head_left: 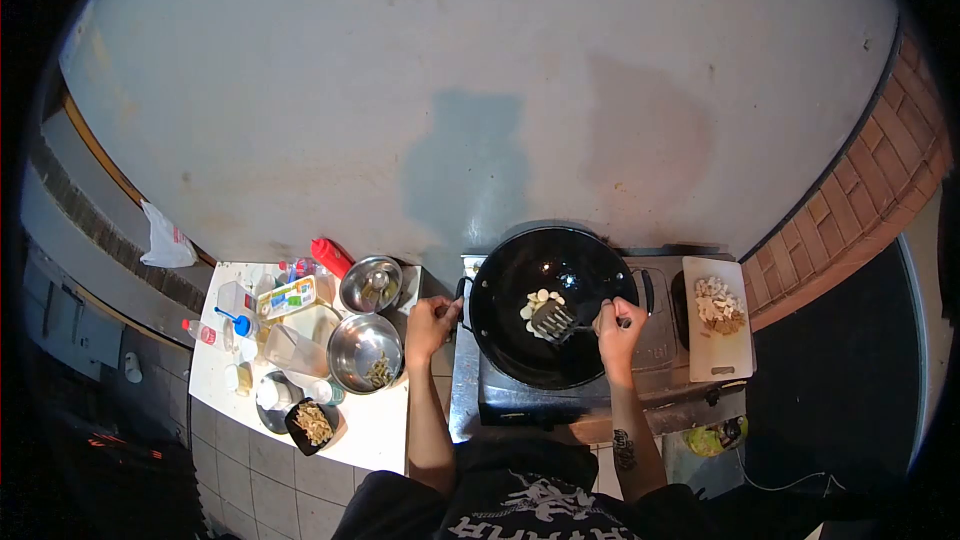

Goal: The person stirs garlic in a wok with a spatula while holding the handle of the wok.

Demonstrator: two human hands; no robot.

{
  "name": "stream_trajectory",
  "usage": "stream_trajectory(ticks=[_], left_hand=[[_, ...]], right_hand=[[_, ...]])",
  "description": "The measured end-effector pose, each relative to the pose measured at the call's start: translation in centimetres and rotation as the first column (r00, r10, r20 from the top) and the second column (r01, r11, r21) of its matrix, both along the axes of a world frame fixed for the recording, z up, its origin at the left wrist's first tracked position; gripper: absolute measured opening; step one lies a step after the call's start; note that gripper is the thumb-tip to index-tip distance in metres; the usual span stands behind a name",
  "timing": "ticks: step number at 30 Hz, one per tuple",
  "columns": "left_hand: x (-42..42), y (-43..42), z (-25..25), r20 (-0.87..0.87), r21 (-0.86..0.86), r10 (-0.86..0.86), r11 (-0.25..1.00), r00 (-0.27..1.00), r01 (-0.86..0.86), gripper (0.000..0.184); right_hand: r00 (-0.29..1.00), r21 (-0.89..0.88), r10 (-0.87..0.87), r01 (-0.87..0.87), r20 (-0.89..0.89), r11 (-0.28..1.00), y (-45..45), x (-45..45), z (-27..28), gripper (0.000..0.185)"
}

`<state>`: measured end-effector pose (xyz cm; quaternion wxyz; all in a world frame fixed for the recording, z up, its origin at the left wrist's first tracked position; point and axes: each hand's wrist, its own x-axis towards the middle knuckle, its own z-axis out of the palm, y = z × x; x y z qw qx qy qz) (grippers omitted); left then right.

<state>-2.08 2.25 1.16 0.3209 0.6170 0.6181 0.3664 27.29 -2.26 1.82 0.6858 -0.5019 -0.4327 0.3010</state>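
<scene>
A large black wok stands on the metal stove. Pale round slices lie in a small heap near its middle. My left hand is closed on the wok's left side handle. In my right hand is the handle of a slotted spatula. The spatula's slotted head rests in the wok against the slices, partly covering them. My right fingers are wrapped round the handle, close to the wok's right rim.
Right of the stove, a white cutting board bears chopped pieces. The white table on the left holds steel bowls, a red bottle, a dark bowl and containers. A wall rises behind.
</scene>
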Motion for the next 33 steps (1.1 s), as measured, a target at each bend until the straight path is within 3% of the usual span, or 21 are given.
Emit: stream_trajectory(ticks=[8, 14, 29, 33], left_hand=[[-0.3, 0.3, -1.4, -0.016, 0.043, 0.014, 0.999, 1.000, -0.013, 0.034], [-0.3, 0.2, -1.3, 0.032, -0.018, 0.014, 1.000, 0.999, -0.013, 0.034], [-0.1, 0.0, -0.9, -0.026, 0.054, 0.032, 0.998, 0.999, -0.030, 0.034], [-0.3, 0.0, -1.4, 0.030, -0.012, 0.024, 1.000, 0.999, -0.024, 0.033]], right_hand=[[1.000, 0.013, 0.006, -0.006, -0.008, 1.000, -0.1, 0.1, -0.7, 0.040], [0.999, -0.001, -0.031, 0.031, -0.019, 1.000, -0.3, -0.1, -0.7, 0.040], [0.997, 0.125, -0.074, 0.069, 0.036, 0.990, 0.1, -0.4, -1.0, 0.042], [0.997, 0.164, -0.070, 0.073, -0.024, 0.984, 0.1, -0.5, 0.0, 0.042]])
